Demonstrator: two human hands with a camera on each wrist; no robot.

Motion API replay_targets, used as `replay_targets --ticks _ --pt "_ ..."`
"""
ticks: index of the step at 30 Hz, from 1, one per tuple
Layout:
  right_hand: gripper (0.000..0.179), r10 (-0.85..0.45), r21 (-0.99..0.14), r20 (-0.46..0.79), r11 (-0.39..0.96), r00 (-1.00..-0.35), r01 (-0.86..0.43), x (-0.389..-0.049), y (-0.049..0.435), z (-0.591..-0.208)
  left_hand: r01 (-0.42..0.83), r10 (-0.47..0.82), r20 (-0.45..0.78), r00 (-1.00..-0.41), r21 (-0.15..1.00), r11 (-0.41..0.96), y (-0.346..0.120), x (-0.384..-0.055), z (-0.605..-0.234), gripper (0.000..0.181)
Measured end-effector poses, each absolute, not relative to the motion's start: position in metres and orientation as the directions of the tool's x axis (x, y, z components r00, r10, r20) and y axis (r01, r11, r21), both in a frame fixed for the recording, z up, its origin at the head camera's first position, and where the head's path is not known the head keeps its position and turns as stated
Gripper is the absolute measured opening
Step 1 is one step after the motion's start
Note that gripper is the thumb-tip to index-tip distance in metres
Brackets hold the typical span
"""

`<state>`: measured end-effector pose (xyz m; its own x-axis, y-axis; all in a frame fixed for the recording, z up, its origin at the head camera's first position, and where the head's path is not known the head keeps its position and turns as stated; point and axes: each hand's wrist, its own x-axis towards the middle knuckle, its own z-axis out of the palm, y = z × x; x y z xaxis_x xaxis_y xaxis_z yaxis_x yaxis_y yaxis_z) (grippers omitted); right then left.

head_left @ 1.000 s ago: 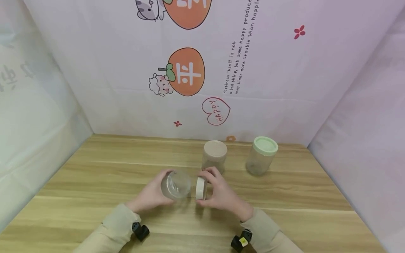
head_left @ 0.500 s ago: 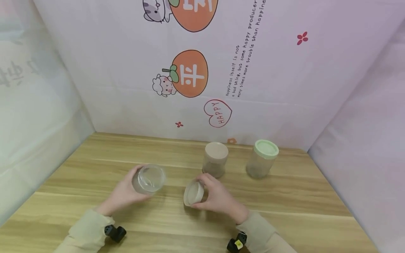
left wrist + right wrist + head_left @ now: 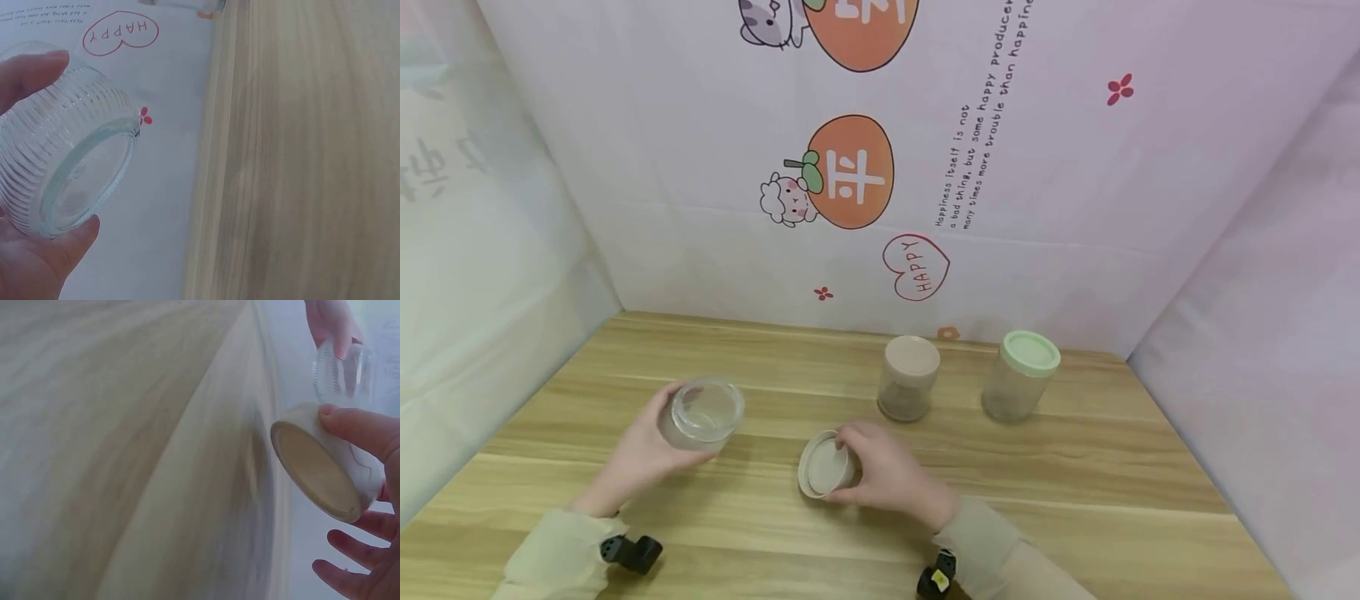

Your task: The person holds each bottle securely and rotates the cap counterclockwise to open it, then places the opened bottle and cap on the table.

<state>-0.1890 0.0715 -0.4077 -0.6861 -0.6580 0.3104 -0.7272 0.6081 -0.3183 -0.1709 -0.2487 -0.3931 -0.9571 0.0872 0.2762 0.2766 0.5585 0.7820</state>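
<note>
My left hand point(image 3: 651, 450) grips a clear ribbed glass jar point(image 3: 707, 412) with no lid on, held off the table at the left. In the left wrist view the jar point(image 3: 69, 144) shows its ribbed side and base between thumb and fingers. Near the middle of the table my right hand point(image 3: 887, 471) pinches a beige lid point(image 3: 826, 467) by its rim, its hollow underside facing up. From the right wrist view the lid point(image 3: 319, 462) appears tilted and just above the wood, with the other fingers spread beside it.
A jar with a beige lid point(image 3: 910, 379) stands behind my right hand. To its right stands a jar with a green lid point(image 3: 1018, 375). The wooden table point(image 3: 1075, 500) meets a printed white cloth wall point(image 3: 700, 208) at the back and sides.
The jar and lid have drawn apart. My left hand has carried the jar left, while my right hand has moved the lid slightly left and turned its underside up.
</note>
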Motion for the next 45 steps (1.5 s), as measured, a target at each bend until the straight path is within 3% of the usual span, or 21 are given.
replay_targets --ticks 10,17,27,45 --pt "0.064 -0.676 -0.280 0.259 0.631 -0.690 -0.724 -0.190 0.047 -0.407 0.251 0.053 0.273 -0.960 0.770 0.587 -0.255 -0.168 -0.388 0.102" --pt "0.066 -0.650 -0.245 0.213 0.688 -0.730 -0.683 -0.190 0.036 -0.411 0.281 0.069 0.300 -0.952 0.757 0.590 -0.251 -0.170 -0.387 0.100" --pt "0.066 -0.642 -0.080 0.166 0.747 -0.748 -0.660 -0.185 0.025 -0.412 0.279 0.079 0.287 -0.955 0.771 0.572 -0.249 -0.170 -0.389 0.101" --pt "0.062 -0.663 0.019 0.181 0.741 -0.726 -0.672 -0.181 0.017 -0.417 0.274 0.065 0.283 -0.957 0.802 0.531 -0.239 -0.168 -0.390 0.099"
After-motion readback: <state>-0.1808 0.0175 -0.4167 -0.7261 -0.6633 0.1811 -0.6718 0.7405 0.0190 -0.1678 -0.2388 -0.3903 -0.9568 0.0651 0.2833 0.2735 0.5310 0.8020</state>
